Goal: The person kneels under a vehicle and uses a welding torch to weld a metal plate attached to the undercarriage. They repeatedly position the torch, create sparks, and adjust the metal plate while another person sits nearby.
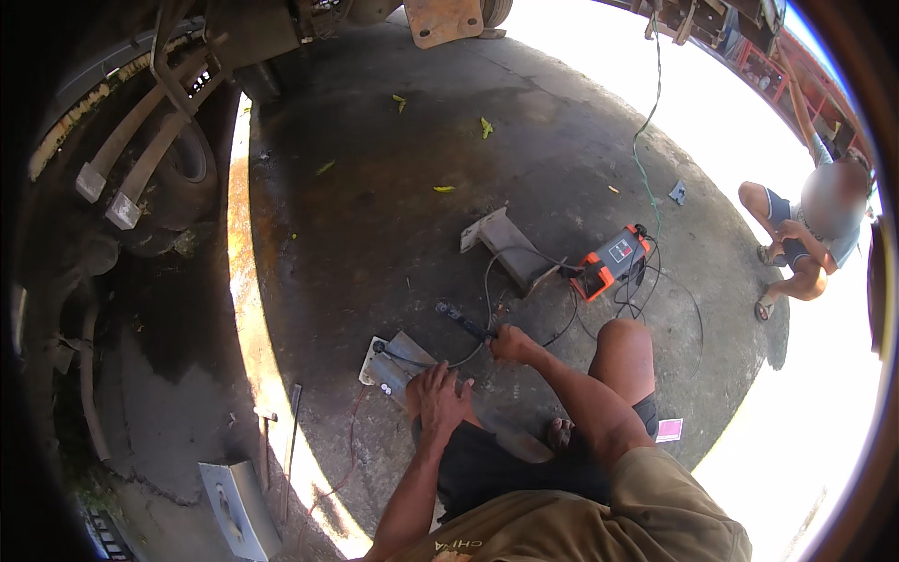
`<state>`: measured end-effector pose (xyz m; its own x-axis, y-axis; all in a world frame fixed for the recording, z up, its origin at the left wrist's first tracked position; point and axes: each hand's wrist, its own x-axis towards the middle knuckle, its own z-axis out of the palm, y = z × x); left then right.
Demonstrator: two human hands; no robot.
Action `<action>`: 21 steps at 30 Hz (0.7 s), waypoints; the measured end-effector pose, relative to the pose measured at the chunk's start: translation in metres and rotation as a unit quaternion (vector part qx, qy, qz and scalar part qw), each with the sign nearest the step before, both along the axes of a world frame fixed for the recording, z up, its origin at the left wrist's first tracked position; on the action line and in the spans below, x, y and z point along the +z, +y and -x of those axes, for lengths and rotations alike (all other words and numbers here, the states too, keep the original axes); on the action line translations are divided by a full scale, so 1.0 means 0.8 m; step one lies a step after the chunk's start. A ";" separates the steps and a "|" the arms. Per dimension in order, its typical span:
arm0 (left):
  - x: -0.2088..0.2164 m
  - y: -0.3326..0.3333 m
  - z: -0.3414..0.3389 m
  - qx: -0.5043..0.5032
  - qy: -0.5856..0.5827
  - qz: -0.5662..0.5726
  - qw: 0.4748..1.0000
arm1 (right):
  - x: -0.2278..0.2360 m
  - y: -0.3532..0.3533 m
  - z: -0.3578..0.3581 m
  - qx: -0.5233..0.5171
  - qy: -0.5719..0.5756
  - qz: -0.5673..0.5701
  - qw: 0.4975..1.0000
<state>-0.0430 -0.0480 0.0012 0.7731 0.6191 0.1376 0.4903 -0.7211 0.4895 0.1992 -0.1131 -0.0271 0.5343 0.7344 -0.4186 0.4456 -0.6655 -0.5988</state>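
My right hand (510,345) is closed around the grip of a black welding electrode holder (461,320), whose jaw end points away to the left, just above the concrete. My left hand (438,398) lies on my left knee with its fingers stretched out, holding nothing. Just beyond that knee sits a grey steel bracket (401,350), with a dark clamp (379,347) and cable at its far left corner. A second steel bracket (510,248) stands farther off. Beside it on the right is an orange and grey welding machine (615,253) with black cables. I cannot see an electrode in the holder.
A hammer (264,445), a thin metal bar (291,450) and a metal box (234,510) lie at lower left. A green cord (642,150) hangs down to the machine. Vehicle parts (140,178) crowd the left and top. Another person (796,234) squats at right.
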 end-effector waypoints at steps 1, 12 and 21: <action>-0.003 0.002 -0.001 0.011 0.002 -0.001 1.000 | 0.020 0.010 -0.009 0.055 -0.013 0.000 0.998; -0.015 0.006 0.020 0.062 -0.005 -0.092 0.994 | 0.157 0.101 -0.036 -0.059 0.369 -0.189 0.908; 0.047 0.021 -0.013 0.152 -0.147 0.110 0.971 | 0.170 0.114 -0.003 -0.039 0.439 -0.321 0.838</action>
<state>-0.0330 -0.0315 0.0385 0.4967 0.8525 0.1628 0.4800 -0.4261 0.7669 0.2016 -0.0215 0.1092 0.2844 0.9362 -0.2066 -0.3843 -0.0861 -0.9192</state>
